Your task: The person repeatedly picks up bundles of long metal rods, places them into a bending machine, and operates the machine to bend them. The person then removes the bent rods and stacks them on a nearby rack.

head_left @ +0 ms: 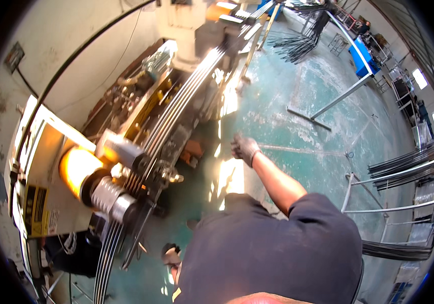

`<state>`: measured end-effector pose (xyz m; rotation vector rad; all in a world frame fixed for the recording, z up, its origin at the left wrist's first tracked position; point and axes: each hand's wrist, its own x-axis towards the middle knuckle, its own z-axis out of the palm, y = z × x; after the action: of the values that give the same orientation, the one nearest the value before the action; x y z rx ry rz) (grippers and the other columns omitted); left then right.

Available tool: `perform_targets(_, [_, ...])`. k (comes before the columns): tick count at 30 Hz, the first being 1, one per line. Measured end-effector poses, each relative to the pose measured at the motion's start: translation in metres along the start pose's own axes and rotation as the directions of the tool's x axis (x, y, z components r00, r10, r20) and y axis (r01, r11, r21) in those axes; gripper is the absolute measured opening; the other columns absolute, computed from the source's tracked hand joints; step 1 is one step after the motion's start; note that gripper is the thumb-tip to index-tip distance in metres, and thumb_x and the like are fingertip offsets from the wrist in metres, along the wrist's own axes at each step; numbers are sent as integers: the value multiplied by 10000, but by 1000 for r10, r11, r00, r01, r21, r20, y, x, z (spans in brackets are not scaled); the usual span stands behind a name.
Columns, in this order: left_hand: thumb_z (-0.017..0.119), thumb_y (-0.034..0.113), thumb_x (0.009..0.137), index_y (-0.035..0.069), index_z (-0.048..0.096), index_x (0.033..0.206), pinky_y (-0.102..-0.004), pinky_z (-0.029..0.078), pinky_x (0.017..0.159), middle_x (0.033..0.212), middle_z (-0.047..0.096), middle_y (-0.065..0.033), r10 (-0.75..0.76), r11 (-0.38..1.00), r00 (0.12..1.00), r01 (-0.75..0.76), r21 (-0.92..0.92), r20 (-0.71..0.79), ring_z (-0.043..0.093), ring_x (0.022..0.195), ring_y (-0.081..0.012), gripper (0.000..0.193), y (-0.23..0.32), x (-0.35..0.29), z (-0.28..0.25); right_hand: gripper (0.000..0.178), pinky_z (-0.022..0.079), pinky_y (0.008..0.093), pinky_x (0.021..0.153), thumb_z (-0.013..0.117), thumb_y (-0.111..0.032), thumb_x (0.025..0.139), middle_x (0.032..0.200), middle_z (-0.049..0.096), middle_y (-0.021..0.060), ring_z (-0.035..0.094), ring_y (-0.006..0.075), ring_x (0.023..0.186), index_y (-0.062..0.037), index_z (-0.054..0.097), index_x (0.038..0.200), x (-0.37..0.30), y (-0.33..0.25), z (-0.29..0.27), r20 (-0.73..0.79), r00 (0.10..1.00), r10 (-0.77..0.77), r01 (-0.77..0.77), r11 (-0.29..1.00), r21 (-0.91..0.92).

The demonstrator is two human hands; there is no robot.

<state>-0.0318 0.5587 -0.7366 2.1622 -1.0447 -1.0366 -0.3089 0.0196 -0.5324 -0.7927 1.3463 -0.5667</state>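
My right hand [246, 148], in a grey glove, reaches out over the green floor with its fingers apart and nothing visible in them. My left hand [171, 255], in a dark glove, hangs low beside the machine; its fingers are small and partly hidden, so their grip does not show. To the left, several long thin metal rods [176, 104] run side by side through a machine. Near them sit a ridged metal roller [109, 195] and an orange-lit round part [81, 172]. Neither hand appears to touch the rods.
A cream machine housing [54, 177] stands at left, with a black cable arching above. A bent metal stand [341, 96] rises from the floor at the far right. Bundles of dark rods [404, 169] lie on a rack at right. Another dark bundle [303, 43] hangs at the far end.
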Motion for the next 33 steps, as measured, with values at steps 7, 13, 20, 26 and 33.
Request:
perform_targets(7, [688,183,937,159,679,849,-324,494,469,734,662,-46,-786,402,612,389,-828,-94,623,534,-191,91,92,87,9,424,573,376,601,645,-477,1034,847,687,68,660,184,666,-67,708,1117,63,9,-149,-136,989,59,-56,998,25])
perform_targets(13, [718,14,853,-46,751,994,-292,518,592,765,685,-77,-540,625,842,392,-675,-11,654,658,-168,156,274,176,123,276,591,383,608,630,-258,1029,888,723,100,693,206,690,-28,737,1138,107,-13,-249,-122,987,104,-102,995,21])
perform_targets(20, [738,72,845,-14,778,1019,-328,574,712,893,773,-113,-74,963,996,86,-257,56,720,781,-182,199,477,324,227,310,562,321,541,692,-327,1030,853,703,73,667,166,631,-25,734,1086,148,-124,-325,-100,991,89,-74,987,144])
perform_targets(26, [732,55,836,3,758,938,-307,542,591,782,724,-76,24,951,979,40,-306,200,668,639,-158,118,616,497,282,349,587,346,620,740,-357,974,898,724,84,699,182,703,-38,748,1114,251,-199,-444,-283,957,58,-6,983,182])
perform_targets(33, [700,43,863,-46,737,1049,-290,534,595,799,710,-78,74,931,956,35,-362,282,651,636,-154,209,788,675,380,300,545,344,489,717,-297,995,805,679,99,655,185,605,1,694,969,305,-235,-603,-565,801,196,47,921,386])
